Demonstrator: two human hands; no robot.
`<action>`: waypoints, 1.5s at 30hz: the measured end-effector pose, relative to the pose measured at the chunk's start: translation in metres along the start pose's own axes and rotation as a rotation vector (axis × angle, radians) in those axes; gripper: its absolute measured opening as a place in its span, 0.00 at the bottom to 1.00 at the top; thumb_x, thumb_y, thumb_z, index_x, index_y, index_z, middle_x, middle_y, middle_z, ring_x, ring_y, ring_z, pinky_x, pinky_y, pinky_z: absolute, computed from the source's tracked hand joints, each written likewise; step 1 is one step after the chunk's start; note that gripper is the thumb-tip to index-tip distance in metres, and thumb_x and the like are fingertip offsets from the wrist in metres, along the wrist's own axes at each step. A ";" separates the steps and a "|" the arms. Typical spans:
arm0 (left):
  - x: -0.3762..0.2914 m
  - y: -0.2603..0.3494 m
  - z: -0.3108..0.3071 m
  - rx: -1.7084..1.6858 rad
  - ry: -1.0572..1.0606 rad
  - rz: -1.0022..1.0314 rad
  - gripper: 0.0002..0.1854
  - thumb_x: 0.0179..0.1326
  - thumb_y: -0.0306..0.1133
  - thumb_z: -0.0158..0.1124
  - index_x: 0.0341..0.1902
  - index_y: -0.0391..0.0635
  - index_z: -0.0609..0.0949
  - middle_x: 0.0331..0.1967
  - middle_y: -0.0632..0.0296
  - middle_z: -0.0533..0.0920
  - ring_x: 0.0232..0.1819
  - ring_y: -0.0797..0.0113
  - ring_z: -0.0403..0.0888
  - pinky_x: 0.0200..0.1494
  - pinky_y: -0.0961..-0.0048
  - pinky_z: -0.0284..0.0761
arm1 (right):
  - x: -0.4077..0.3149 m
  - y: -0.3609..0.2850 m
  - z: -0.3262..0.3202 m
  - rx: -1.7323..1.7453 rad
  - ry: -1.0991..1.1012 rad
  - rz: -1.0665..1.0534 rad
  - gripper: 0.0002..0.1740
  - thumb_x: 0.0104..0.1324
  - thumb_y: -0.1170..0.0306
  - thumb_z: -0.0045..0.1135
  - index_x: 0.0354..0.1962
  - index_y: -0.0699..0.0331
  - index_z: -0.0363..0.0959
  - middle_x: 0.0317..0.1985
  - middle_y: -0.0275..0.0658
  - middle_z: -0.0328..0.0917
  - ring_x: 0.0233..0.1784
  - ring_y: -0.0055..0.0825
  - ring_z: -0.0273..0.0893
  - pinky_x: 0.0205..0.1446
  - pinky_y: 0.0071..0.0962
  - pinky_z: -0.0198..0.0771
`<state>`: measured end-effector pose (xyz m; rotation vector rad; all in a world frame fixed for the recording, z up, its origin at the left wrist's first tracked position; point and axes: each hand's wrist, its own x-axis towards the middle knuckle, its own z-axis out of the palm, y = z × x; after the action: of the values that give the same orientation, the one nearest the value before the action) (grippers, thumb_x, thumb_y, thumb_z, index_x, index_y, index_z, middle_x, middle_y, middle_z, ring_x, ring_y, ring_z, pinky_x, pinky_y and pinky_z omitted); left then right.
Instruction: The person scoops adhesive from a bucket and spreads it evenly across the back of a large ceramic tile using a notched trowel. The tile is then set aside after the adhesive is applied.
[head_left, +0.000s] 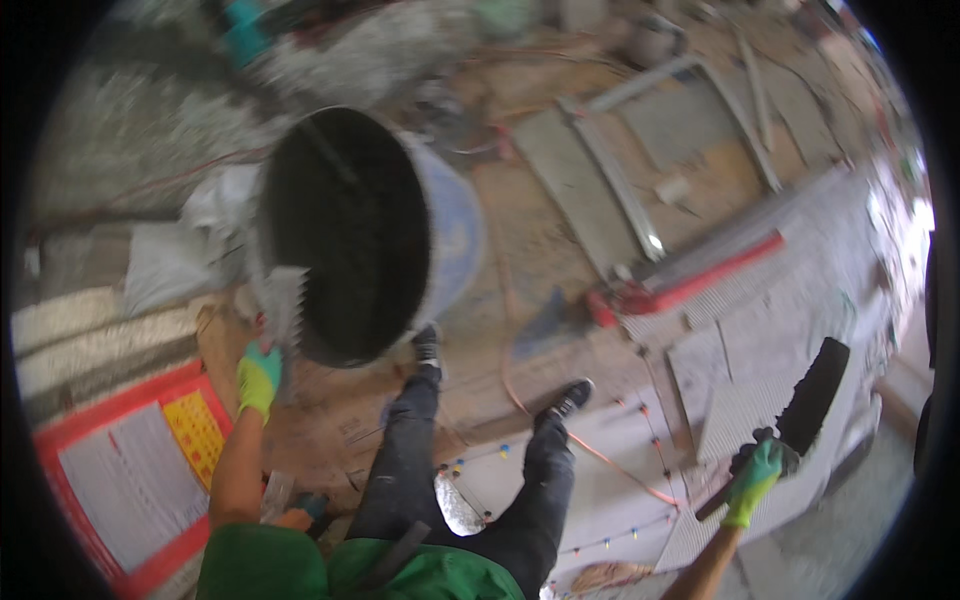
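Note:
My left hand (259, 381), in a yellow-green and teal glove, grips a notched trowel (285, 304) by its handle. Its toothed blade overlaps the near-left rim of a large bucket (450, 225) holding dark grey wet mix (345, 240). Out to the right, my right hand (756, 474), gloved alike, is closed around a long flat tool (817, 394), likely a trowel, whose blade is dark and ragged along one edge, as if coated with mix. That blade is over pale ridged tiles (750, 412).
Ahead lie a metal frame (615, 184) and a red bar (712, 274). Laid tiles (622, 465) carry small coloured spacers, and an orange cord (506, 337) crosses the floor. At left is a red-bordered board (135, 480) with writing. Another person's gloved hand (309, 506) shows low.

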<state>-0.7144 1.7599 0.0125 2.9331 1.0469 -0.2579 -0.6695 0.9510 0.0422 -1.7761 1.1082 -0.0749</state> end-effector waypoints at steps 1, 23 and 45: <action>0.014 0.004 0.001 0.012 -0.001 0.009 0.17 0.59 0.41 0.61 0.44 0.41 0.78 0.34 0.41 0.83 0.39 0.38 0.81 0.40 0.49 0.74 | -0.016 -0.030 0.036 -0.072 -0.059 0.011 0.10 0.69 0.67 0.49 0.40 0.64 0.73 0.18 0.28 0.67 0.15 0.14 0.62 0.17 0.17 0.56; 0.161 -0.089 0.058 -0.080 -0.081 0.009 0.24 0.51 0.33 0.64 0.51 0.38 0.72 0.35 0.41 0.80 0.38 0.36 0.77 0.40 0.45 0.70 | -0.142 0.080 0.774 -1.110 -0.644 -0.682 0.14 0.65 0.63 0.51 0.33 0.64 0.79 0.29 0.44 0.82 0.30 0.39 0.81 0.34 0.41 0.74; 0.156 -0.084 0.053 0.066 -0.107 -0.047 0.30 0.46 0.29 0.66 0.55 0.37 0.71 0.32 0.44 0.79 0.36 0.40 0.77 0.40 0.47 0.72 | -0.182 0.078 0.866 0.231 -1.134 0.348 0.08 0.70 0.67 0.47 0.36 0.59 0.74 0.21 0.26 0.70 0.18 0.18 0.66 0.22 0.22 0.63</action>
<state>-0.6565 1.9185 -0.0613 2.9168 1.1136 -0.4543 -0.3888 1.6838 -0.3737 -1.0778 0.4991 0.8727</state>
